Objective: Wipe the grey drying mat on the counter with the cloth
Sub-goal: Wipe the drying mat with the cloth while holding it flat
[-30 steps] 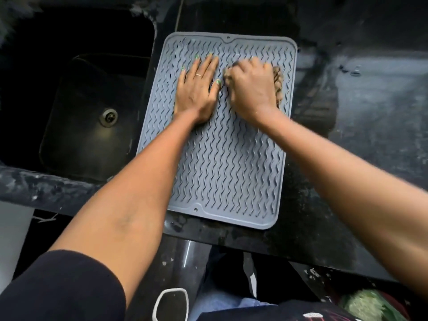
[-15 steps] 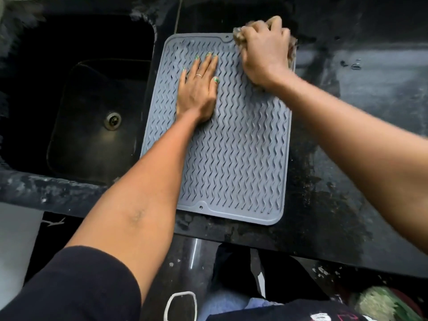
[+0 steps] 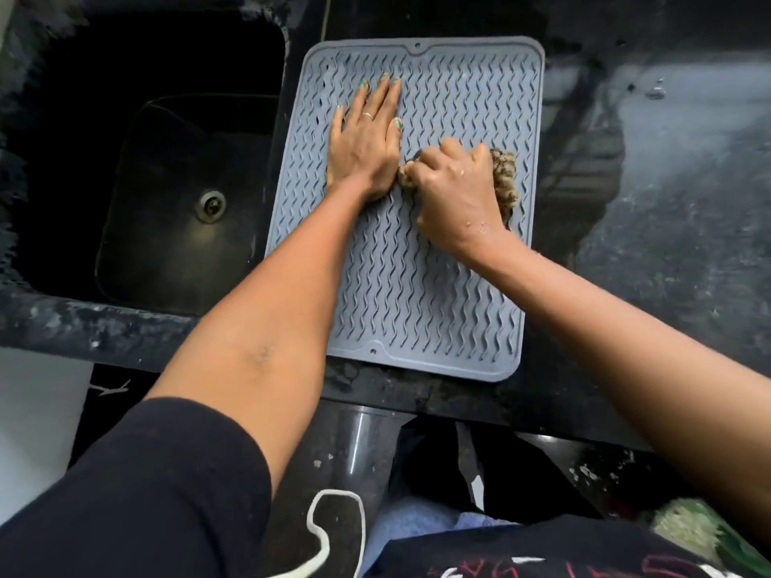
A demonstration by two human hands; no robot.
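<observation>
Flat on the black stone bench (image 3: 667,202), just right of the dark sink (image 3: 167,181): grey ribbed silicone drying mat (image 3: 417,285). Pressed palm-down on its upper left, fingers straight, grip released: left hand (image 3: 367,143). Clenched around the crumpled brown knitted cloth (image 3: 505,177), knuckles just beside the left hand's thumb: right hand (image 3: 454,194). Half a second ago up at the mat's far right corner; now drawn back toward mid-mat. Left hand unmoved. Black sleeve (image 3: 125,494) in the lower left.
</observation>
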